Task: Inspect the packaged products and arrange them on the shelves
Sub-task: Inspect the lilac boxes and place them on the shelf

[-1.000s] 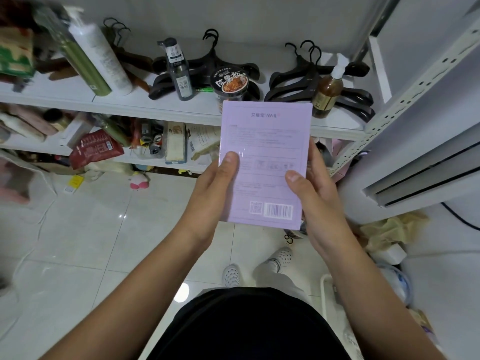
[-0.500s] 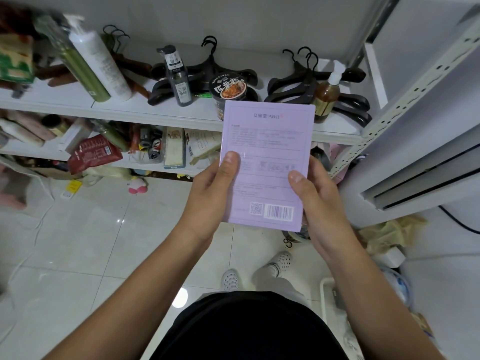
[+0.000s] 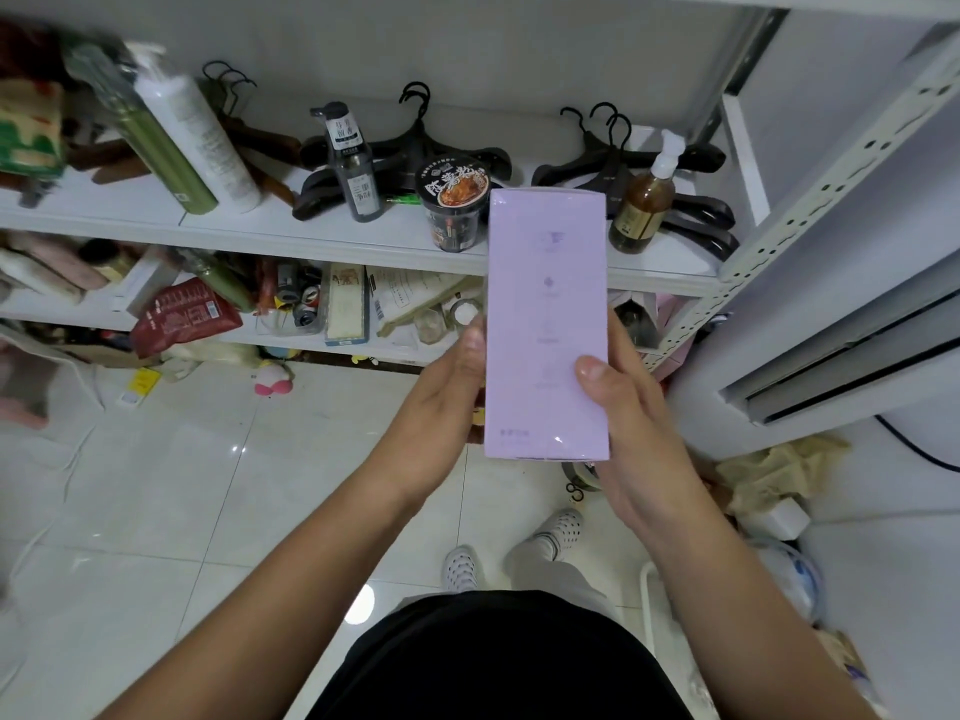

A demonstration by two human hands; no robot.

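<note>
A pale purple box (image 3: 545, 314) stands upright in front of me, its narrow side face turned to the camera. My left hand (image 3: 441, 392) holds its left edge, thumb up along the side. My right hand (image 3: 618, 413) grips the right edge with the thumb on the front face. Behind the box runs the white upper shelf (image 3: 311, 236), carrying a black noodle cup (image 3: 454, 202), a dark pump bottle (image 3: 353, 163), an amber pump bottle (image 3: 644, 200) and tall green and white bottles (image 3: 176, 132).
Black hangers (image 3: 691, 200) lie on the upper shelf. The lower shelf (image 3: 249, 340) is crowded with a red packet (image 3: 182, 314), cans and boxes. A white perforated upright (image 3: 821, 200) stands at right. Crumpled paper (image 3: 769, 470) and clutter lie on the tiled floor.
The box has been turned about its long axis: the wide back face with barcode gave way to the narrow side face. Both hands shifted their hold along its edges.
</note>
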